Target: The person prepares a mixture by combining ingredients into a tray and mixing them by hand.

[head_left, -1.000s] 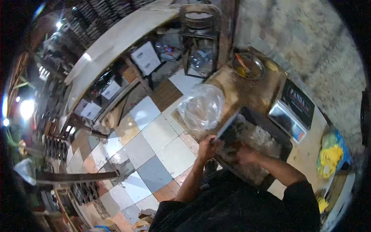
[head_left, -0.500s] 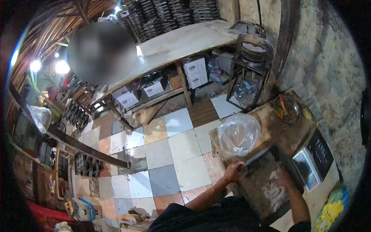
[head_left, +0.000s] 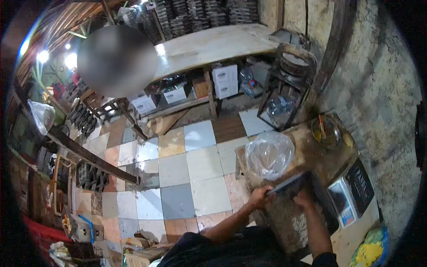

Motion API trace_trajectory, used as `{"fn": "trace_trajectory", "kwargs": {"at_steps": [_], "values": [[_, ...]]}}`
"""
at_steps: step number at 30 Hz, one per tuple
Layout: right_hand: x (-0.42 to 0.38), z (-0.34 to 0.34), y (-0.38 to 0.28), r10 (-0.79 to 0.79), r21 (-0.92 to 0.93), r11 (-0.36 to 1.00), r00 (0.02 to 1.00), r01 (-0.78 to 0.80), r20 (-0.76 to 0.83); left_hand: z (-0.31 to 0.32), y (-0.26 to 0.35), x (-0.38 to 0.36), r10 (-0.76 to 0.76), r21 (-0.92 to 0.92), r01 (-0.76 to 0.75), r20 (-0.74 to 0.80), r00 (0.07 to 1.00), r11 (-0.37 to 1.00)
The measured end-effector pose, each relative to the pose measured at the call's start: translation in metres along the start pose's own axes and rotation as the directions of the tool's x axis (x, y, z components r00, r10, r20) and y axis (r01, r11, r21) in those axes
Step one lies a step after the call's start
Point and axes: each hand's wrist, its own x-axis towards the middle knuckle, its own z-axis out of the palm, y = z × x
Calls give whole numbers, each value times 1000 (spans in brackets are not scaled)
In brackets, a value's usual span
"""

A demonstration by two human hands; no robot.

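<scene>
My left hand (head_left: 261, 197) is gripping the dark tray (head_left: 328, 206) by its corner; my right hand (head_left: 304, 198), fingers unclear, is shifting closer.

Rustic workroom, apparently for food preparation, with a rough, stained wall (head_left: 378, 111), a roof (head_left: 66, 22) of thatch-like strands and a floor (head_left: 174, 170) of mismatched tiles. A long, pale counter (head_left: 213, 46) stands before tall stacks (head_left: 204, 14) of dark, flat pieces, with white cartons (head_left: 226, 82) stored beneath it. A worn worktable (head_left: 306, 143) bears a round bowl (head_left: 340, 135) of yellowish contents and a dark tray (head_left: 328, 198) of pale, crumbly matter.
</scene>
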Motion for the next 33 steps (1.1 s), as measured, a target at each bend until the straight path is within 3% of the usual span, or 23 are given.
{"fn": "trace_trajectory", "kwargs": {"at_steps": [3,5,6,7,8,9,10,11,12,13,14,15,17,18,19,20,23,24,26,28,31,32,33], "values": [[-33,6,7,-39,20,999,994,37,103,5,-8,2,-69,42,68,19,997,997],[-56,-7,9,-124,-107,983,964,152,235,9,-22,1,2,-43,-2,2,1000,999],[-66,-16,11,-138,-222,958,970,182,201,8,-21,4,106,-48,-107,-10,994,993],[-75,-24,15,-102,-279,951,985,137,136,6,-19,6,205,-79,-206,-20,979,975],[-88,-14,37,84,-110,990,996,-87,-35,3,6,1,13,-307,-7,20,1000,952],[-98,-39,19,305,169,938,952,-304,18,3,32,0,-108,-106,104,-33,994,989],[-97,-19,31,400,75,911,914,-404,73,6,5,2,13,-95,-17,-43,999,995],[-98,-12,29,390,135,907,917,-399,85,11,-22,4,133,-84,-137,-53,990,987],[-100,-4,28,381,196,899,920,-393,98,11,-10,2,10,-184,-14,-23,1000,983],[-103,3,26,371,255,886,922,-387,110,8,0,5,38,-226,-48,-48,998,973],[-105,2,38,188,444,860,964,-253,186,5,12,5,9,-61,-11,-35,999,998],[-109,-14,43,209,443,855,961,-270,181,11,-4,5,-4,-159,-4,-47,999,987],[-116,-42,35,104,625,750,972,-216,211,6,9,5,33,-96,-35,-28,999,995],[-115,-32,51,239,376,895,970,-241,54,5,15,4,30,-87,-32,-27,999,996],[-108,-21,50,235,384,892,970,-239,57,6,22,4,34,-65,-36,-29,999,997],[-101,-10,49,369,217,906,929,-363,11,6,25,5,42,-45,-44,-28,999,998],[-84,58,72,404,335,898,837,-286,-369,6,12,7,66,-71,-67,-10,998,995],[-82,43,58,298,386,898,939,-214,-174,7,13,6,63,-72,-63,-8,998,995],[-68,15,45,160,481,836,956,-264,246,5,15,6,15,-87,-15,0,1000,996],[-49,-7,49,150,428,873,964,-233,219,5,13,6,-9,-72,8,-4,1000,997],[-64,-22,-2,365,735,596,924,-324,112,8,11,6,-20,-104,19,-8,1000,994],[-59,-6,-4,139,495,864,988,-90,-63,8,11,6,-5,-137,3,-10,1000,991],[-55,-7,-13,-2,342,939,994,39,-108,7,14,7,-6,-134,5,-13,1000,991]]}}
